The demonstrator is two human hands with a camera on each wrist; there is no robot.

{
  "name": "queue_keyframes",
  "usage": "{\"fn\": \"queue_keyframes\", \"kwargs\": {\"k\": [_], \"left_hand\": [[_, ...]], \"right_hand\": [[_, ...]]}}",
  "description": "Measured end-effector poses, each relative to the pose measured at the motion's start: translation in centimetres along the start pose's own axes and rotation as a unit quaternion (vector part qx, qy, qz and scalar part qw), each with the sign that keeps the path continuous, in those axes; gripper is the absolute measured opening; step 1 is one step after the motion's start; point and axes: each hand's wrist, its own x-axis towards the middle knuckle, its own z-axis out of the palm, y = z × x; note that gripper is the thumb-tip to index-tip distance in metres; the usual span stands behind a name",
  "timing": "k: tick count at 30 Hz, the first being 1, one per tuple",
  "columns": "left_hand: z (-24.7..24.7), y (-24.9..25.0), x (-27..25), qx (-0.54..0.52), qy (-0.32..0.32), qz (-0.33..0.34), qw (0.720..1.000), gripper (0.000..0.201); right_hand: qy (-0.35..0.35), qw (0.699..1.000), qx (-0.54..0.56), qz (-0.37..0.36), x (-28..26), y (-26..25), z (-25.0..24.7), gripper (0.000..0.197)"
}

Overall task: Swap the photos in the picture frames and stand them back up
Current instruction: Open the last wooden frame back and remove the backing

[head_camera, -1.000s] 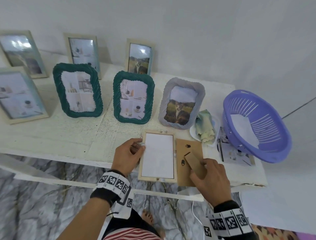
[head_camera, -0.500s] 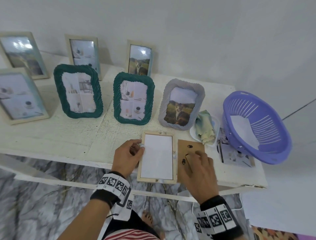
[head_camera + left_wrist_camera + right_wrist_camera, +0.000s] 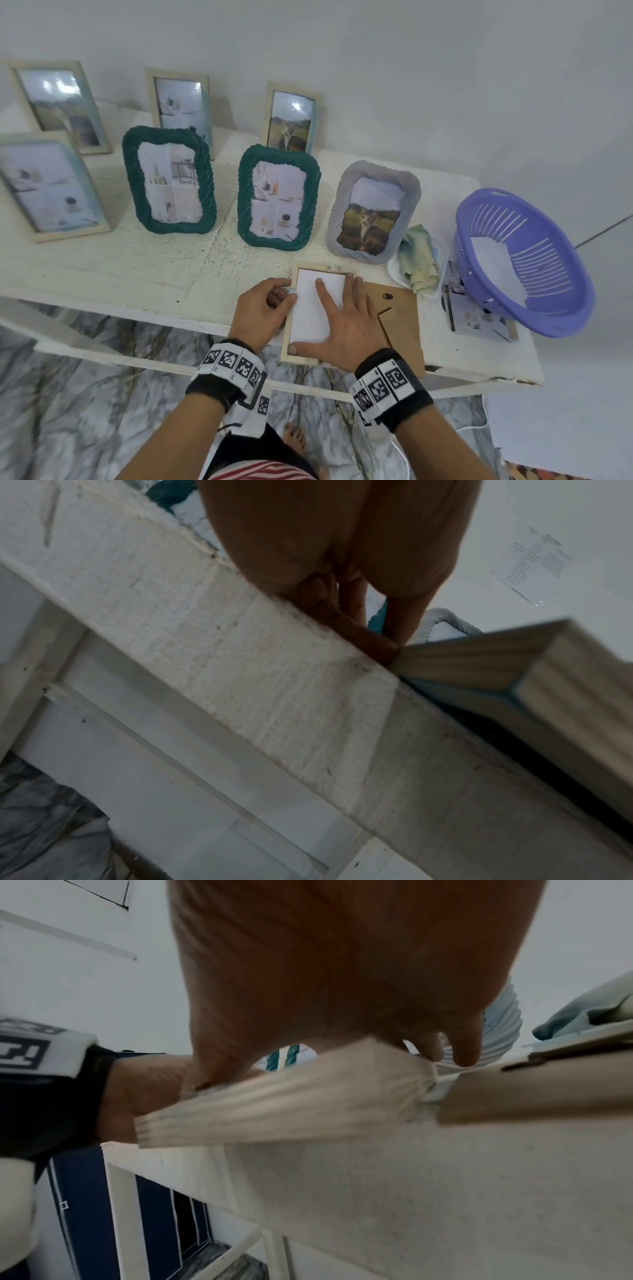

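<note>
A light wooden frame (image 3: 289,354) lies face down at the table's front edge, with the white back of a photo (image 3: 308,318) showing inside it. My left hand (image 3: 284,298) holds the frame's left edge with curled fingers. The left wrist view shows those fingertips (image 3: 387,645) against the frame (image 3: 479,664). My right hand (image 3: 329,322) lies spread flat on the photo's back, index finger forward and thumb at the near rail. The brown backing board (image 3: 400,318) lies flat on the table just right of the frame. The right wrist view shows the frame (image 3: 284,1104) and the board (image 3: 534,1091).
Two green frames (image 3: 169,181) (image 3: 279,197) and a grey frame (image 3: 373,212) stand behind the work spot, with wooden frames further back and left. A cloth (image 3: 419,260) sits on a white dish. A purple basket (image 3: 524,260) rests partly on a loose photo (image 3: 476,308) at the right.
My right hand left the backing board's stand and moved left onto the photo's white back, fingers spread. The stand now lies flat. My left hand stayed at the frame's left edge.
</note>
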Motion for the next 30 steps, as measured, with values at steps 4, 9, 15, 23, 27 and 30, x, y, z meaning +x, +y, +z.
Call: {"fn": "queue_keyframes", "kwargs": {"k": [4, 9, 15, 23, 27, 30], "left_hand": [[0.0, -0.1, 0.1, -0.007, -0.003, -0.006, 1.000, 0.024], [0.0, -0.1, 0.1, 0.000, -0.008, -0.012, 1.000, 0.023], [-0.1, 0.1, 0.0, 0.002, -0.012, -0.007, 1.000, 0.022], [-0.3, 0.5, -0.2, -0.006, -0.016, 0.002, 1.000, 0.020], [-0.5, 1.1, -0.3, -0.016, -0.001, -0.001, 1.000, 0.016], [-1.0, 2.6, -0.8, -0.012, 0.039, 0.024, 0.999, 0.016]], "right_hand": [[-0.017, 1.000, 0.005, -0.001, 0.2, 0.0, -0.4, 0.134], [-0.037, 0.999, 0.008, 0.008, 0.4, -0.3, -0.9, 0.134], [-0.029, 0.998, 0.050, 0.020, 0.4, -0.7, -1.6, 0.138], [0.048, 0.994, 0.096, 0.028, 0.1, 0.0, -2.2, 0.119], [0.071, 0.989, 0.125, 0.022, -0.3, -0.2, -3.2, 0.117], [0.085, 0.982, 0.166, 0.018, -1.0, -0.5, -3.8, 0.118]]}}
